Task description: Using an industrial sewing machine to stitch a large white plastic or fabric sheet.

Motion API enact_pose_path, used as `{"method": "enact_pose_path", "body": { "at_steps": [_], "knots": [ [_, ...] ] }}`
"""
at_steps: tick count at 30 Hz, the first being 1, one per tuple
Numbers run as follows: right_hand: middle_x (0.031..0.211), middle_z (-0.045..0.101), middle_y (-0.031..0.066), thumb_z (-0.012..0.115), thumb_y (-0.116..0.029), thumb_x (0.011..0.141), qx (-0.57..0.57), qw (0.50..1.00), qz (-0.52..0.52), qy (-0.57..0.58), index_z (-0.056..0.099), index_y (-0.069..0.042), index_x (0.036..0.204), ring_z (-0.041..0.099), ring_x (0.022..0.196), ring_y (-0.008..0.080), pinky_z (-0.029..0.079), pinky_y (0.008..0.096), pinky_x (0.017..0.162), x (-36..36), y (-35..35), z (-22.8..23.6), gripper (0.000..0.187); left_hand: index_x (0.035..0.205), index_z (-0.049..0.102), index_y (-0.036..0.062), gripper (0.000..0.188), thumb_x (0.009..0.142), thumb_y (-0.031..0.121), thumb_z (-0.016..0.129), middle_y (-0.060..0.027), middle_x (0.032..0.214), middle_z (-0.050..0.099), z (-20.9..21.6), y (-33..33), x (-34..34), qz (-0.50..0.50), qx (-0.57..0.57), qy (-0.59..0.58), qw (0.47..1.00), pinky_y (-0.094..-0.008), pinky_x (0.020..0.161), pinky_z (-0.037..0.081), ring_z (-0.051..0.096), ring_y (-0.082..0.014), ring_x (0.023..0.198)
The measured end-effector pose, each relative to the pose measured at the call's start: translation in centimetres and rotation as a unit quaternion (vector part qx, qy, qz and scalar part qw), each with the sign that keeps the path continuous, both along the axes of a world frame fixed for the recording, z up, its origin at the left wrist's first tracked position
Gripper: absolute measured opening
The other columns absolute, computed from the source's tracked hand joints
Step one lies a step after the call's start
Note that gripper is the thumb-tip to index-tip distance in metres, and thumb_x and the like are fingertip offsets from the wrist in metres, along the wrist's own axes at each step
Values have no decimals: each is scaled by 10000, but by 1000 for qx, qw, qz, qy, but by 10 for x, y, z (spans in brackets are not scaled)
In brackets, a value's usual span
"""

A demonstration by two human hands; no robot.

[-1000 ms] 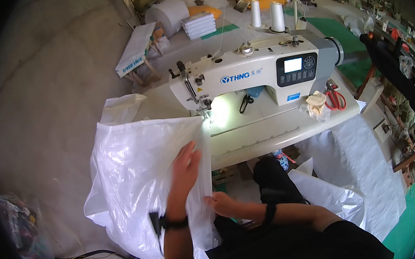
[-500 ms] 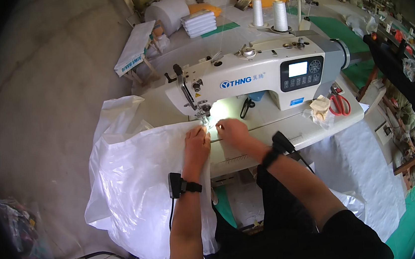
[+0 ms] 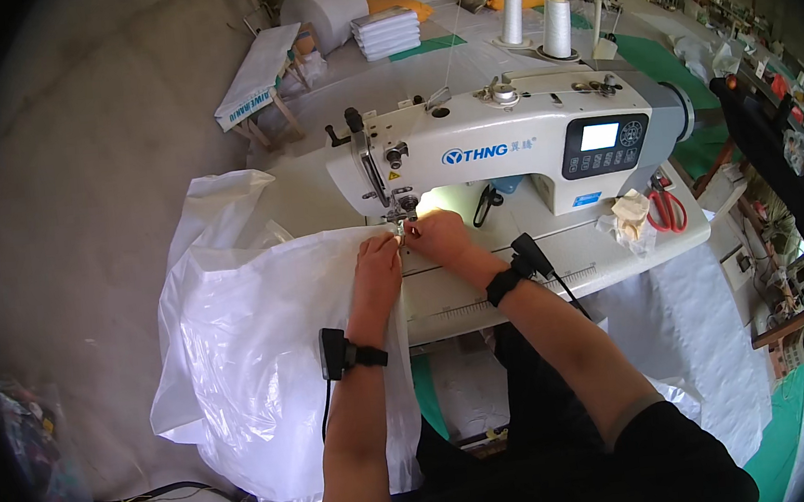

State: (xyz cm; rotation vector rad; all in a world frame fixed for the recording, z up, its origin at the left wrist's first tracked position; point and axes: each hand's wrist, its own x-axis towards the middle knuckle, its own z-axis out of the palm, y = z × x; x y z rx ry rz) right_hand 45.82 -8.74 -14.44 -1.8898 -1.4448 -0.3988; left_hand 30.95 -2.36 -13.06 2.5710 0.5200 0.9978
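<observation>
A white sewing machine (image 3: 498,140) with a lit needle area stands in front of me. Under its presser foot (image 3: 400,227) lies the edge of a large, shiny white plastic sheet (image 3: 253,314), which drapes over the table's left side toward me. My left hand (image 3: 377,265) rests at the sheet's right edge, just short of the needle, its fingers closed on the material. Right beside the presser foot, my right hand (image 3: 439,236) has its fingertips pinched together. They nearly meet the left fingertips, and whatever they hold is too small to make out.
Red-handled scissors (image 3: 666,209) and a cream-coloured bundle (image 3: 631,214) lie at the table's right end. Two white thread cones (image 3: 556,27) stand behind the machine. A black clip-like part (image 3: 487,206) sits under the arm. More white sheeting (image 3: 680,321) hangs at right.
My right hand has moved left and slightly up, closing the gap to the needle and my left hand. The left hand stays at the sheet's edge. The whole view has shifted slightly.
</observation>
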Motion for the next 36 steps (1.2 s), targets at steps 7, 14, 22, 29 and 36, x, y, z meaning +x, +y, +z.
{"method": "enact_pose_path", "body": {
  "at_steps": [7,14,22,29,36],
  "knots": [
    [698,647,60,621,-296,744,-89,985,-49,138,679,-156,768,632,686,256,494,372,612,-8,-11,13,153,998,628,12,207,805,44,560,-122,1101,597,-1,-4,-2,0,2,9,1000,-393,933,429,523,-318,1064],
    [734,666,65,617,-314,755,-144,971,-40,186,700,-151,848,647,705,248,499,364,628,-9,-16,35,205,999,634,13,212,802,45,563,-120,1104,600,0,-4,-3,12,5,16,1000,-389,941,425,525,-309,1071],
    [691,641,126,618,-314,736,-115,975,-77,173,680,-85,748,632,675,306,491,395,607,-7,-1,27,237,1019,640,20,223,807,29,570,-127,1106,608,4,-7,-3,6,-2,7,1000,-380,931,436,537,-314,1061],
    [591,634,51,526,-182,722,-265,911,-45,314,668,-96,650,630,590,261,483,364,571,17,6,47,181,1010,644,18,216,808,31,569,-129,1092,612,3,-6,-3,14,-3,9,1000,-383,927,436,537,-316,1061],
    [646,649,55,581,-287,731,-230,930,-38,285,707,-166,794,647,646,224,487,353,591,2,-5,37,186,1005,643,16,212,806,36,573,-132,1087,610,1,-6,-9,9,-2,-5,1000,-385,919,437,539,-320,1045]
  ]
}}
